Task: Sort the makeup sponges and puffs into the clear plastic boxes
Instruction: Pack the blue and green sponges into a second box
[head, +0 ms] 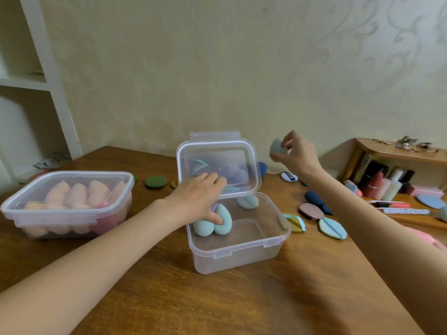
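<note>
At the left, a lidded clear box (67,204) is packed with peach and pink sponges (77,194). At centre, two teal sponges (212,224) are pressed into the open box (238,240) by the left hand (196,197), thumb on them. To the right, a grey-blue sponge (276,146) is pinched aloft by the right hand (296,154); several puffs (332,228) are left unsorted on the table (169,298).
</note>
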Motion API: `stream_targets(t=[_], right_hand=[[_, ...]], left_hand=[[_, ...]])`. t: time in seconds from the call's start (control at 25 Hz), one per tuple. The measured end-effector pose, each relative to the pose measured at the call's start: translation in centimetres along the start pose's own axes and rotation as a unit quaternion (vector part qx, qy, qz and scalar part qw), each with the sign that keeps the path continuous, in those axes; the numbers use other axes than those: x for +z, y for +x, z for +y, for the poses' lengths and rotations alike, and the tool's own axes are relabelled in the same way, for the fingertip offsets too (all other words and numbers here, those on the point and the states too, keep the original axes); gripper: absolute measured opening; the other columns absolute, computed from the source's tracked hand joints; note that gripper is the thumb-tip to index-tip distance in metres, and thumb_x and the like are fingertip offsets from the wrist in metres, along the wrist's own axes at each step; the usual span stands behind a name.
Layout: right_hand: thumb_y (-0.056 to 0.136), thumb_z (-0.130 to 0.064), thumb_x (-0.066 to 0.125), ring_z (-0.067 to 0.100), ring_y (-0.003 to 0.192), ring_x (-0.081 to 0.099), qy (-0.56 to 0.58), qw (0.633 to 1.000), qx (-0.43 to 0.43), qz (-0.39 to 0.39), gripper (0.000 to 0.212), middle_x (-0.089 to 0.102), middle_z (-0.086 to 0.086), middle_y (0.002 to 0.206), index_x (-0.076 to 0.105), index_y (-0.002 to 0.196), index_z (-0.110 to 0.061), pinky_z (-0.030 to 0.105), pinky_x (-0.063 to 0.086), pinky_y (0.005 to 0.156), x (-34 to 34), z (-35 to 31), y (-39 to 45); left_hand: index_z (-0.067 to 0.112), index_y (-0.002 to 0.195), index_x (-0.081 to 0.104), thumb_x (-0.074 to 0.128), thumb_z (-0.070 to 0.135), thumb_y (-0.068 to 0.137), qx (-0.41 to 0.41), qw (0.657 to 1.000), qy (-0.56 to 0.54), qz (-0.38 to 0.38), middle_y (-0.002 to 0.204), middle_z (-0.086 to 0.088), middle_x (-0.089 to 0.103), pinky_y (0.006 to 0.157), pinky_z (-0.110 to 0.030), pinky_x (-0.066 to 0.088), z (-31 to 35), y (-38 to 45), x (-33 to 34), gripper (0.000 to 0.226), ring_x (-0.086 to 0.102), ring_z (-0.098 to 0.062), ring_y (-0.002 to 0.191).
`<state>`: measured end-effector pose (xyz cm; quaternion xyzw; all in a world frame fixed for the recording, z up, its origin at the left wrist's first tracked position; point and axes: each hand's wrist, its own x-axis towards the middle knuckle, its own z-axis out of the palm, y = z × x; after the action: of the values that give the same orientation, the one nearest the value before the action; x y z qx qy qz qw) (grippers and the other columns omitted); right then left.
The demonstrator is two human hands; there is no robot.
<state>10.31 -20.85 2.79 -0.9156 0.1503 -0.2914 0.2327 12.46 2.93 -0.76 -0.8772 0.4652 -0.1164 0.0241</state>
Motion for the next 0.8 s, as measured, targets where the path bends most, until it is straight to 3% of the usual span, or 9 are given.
stream_targets(t=[0.04, 0.12, 0.2, 0.28, 0.36, 0.48, 0.64, 0.8], right_hand=[[0.078, -0.019, 0.074, 0.021, 0.078, 0.053, 0.089, 0.996, 0.013, -0.021, 0.028, 0.059, 0.006, 0.093, 0.053, 0.094, -0.008, 0.024, 0.039, 0.056, -1.5, -1.1, -1.5], [0.075, -0.014, 0.076, 0.016, 0.061, 0.053, 0.19, 0.967, 0.015, -0.169, 0.027, 0.059, 0.003, 0.076, 0.051, 0.084, -0.012, 0.022, 0.043, 0.052, -3.2, -3.1, -5.4], [0.073, -0.015, 0.078, 0.016, 0.061, 0.059, 0.117, 0.951, -0.026, -0.286, 0.027, 0.06, 0.0, 0.074, 0.052, 0.079, -0.016, 0.027, 0.05, 0.059, -2.8, -4.0, -9.1], [0.074, -0.021, 0.076, 0.02, 0.078, 0.062, -0.044, 0.954, -0.075, -0.288, 0.025, 0.063, 0.002, 0.088, 0.055, 0.086, -0.015, 0.031, 0.052, 0.07, -1.4, -3.6, -11.4], [0.076, -0.022, 0.072, 0.024, 0.083, 0.057, -0.129, 0.956, -0.09, -0.248, 0.026, 0.062, 0.008, 0.098, 0.056, 0.094, -0.01, 0.031, 0.047, 0.067, -0.5, -3.1, -12.2], [0.078, -0.02, 0.07, 0.019, 0.08, 0.051, -0.127, 0.96, -0.067, -0.242, 0.024, 0.061, 0.008, 0.102, 0.059, 0.096, -0.01, 0.023, 0.038, 0.058, -0.6, -3.2, -12.5], [0.084, -0.01, 0.063, 0.014, 0.087, 0.057, -0.102, 0.954, -0.043, -0.278, 0.022, 0.065, 0.004, 0.11, 0.068, 0.106, -0.01, 0.017, 0.043, 0.067, -2.6, -3.1, -12.4], [0.086, -0.002, 0.058, 0.019, 0.094, 0.07, -0.025, 0.951, 0.043, -0.306, 0.02, 0.073, 0.011, 0.104, 0.069, 0.103, -0.003, 0.03, 0.056, 0.087, -4.0, -1.8, -11.9]], left_hand=[[0.014, 0.109, 0.039, 0.064, 0.051, 0.078, -0.001, 1.0, -0.005, -0.004, 0.112, -0.004, 0.046, 0.076, -0.026, 0.04, 0.2, -0.2, -0.2, 0.055, 0.047, -0.021, 0.106], [0.014, 0.109, 0.039, 0.065, 0.051, 0.078, -0.003, 1.0, -0.016, -0.009, 0.112, -0.004, 0.046, 0.081, -0.029, 0.045, 0.7, -0.4, -0.7, 0.055, 0.046, -0.021, 0.108], [0.017, 0.101, 0.036, 0.065, 0.05, 0.078, -0.004, 0.999, -0.032, -0.012, 0.105, -0.001, 0.043, 0.078, -0.029, 0.043, 1.4, -0.7, -1.0, 0.05, 0.046, -0.02, 0.105], [0.019, 0.095, 0.031, 0.065, 0.048, 0.078, 0.001, 0.999, -0.032, -0.015, 0.098, 0.001, 0.038, 0.074, -0.027, 0.039, 2.3, -0.8, -1.2, 0.048, 0.045, -0.019, 0.103], [0.019, 0.098, 0.033, 0.065, 0.046, 0.08, 0.012, 0.999, -0.028, -0.013, 0.1, 0.001, 0.039, 0.073, -0.025, 0.037, 3.1, -0.7, -1.3, 0.046, 0.045, -0.019, 0.103], [0.016, 0.114, 0.039, 0.065, 0.042, 0.082, 0.031, 0.999, -0.035, -0.008, 0.115, -0.002, 0.046, 0.079, -0.025, 0.04, 4.0, -0.7, -1.4, 0.049, 0.045, -0.018, 0.107], [0.026, 0.136, 0.03, 0.062, 0.037, 0.085, 0.097, 0.995, -0.009, 0.021, 0.131, 0.0, 0.043, 0.088, -0.029, 0.048, 5.2, -0.5, -2.0, 0.061, 0.044, -0.018, 0.119], [0.03, 0.137, 0.033, 0.055, 0.035, 0.09, 0.137, 0.99, 0.026, 0.007, 0.138, -0.004, 0.037, 0.096, -0.031, 0.042, 6.5, -0.1, -1.9, 0.052, 0.039, -0.021, 0.124]])
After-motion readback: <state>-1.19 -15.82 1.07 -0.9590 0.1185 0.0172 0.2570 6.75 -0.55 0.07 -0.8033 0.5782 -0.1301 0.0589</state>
